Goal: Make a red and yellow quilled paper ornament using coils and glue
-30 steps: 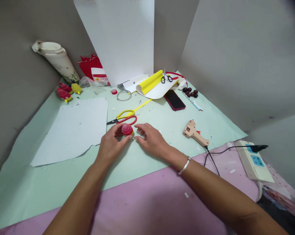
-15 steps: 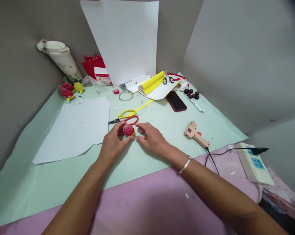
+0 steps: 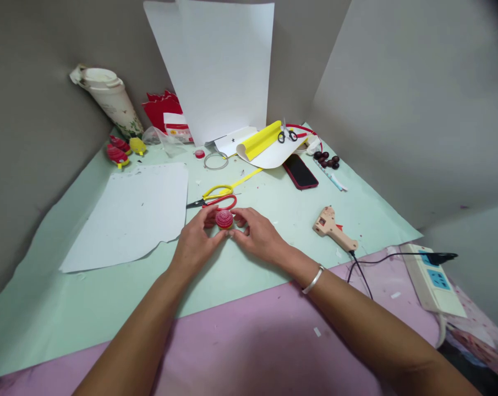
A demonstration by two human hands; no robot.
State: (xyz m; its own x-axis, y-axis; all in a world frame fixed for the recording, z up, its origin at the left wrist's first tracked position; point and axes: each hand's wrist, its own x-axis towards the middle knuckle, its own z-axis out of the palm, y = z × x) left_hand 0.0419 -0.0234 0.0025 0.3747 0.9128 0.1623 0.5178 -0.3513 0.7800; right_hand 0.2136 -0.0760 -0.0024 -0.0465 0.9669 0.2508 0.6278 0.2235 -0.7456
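Between my two hands is a small red dome (image 3: 224,218), lined with pale rings or dots and showing a thin yellow edge underneath. My left hand (image 3: 198,236) curls round its left side, with the thumb at the lower front. On the other side, the bent fingers and thumb of my right hand (image 3: 255,234) close against it. Just behind the fingers lie scissors (image 3: 219,197) with one yellow and one red handle, their dark blades pointing left. Part of the red handle is close to the dome.
White paper (image 3: 129,220) lies at left, near red-and-yellow pieces (image 3: 117,155). A glue gun (image 3: 335,230) rests at right, its cord near a power strip (image 3: 434,280). Farther back are a phone (image 3: 300,171), a yellow sheet (image 3: 263,140), small scissors (image 3: 288,135) and a white tumbler (image 3: 112,102).
The red dome has turned so that its top shows more and its yellow side less. My right fingers have come in against it. The whole view has shifted slightly.
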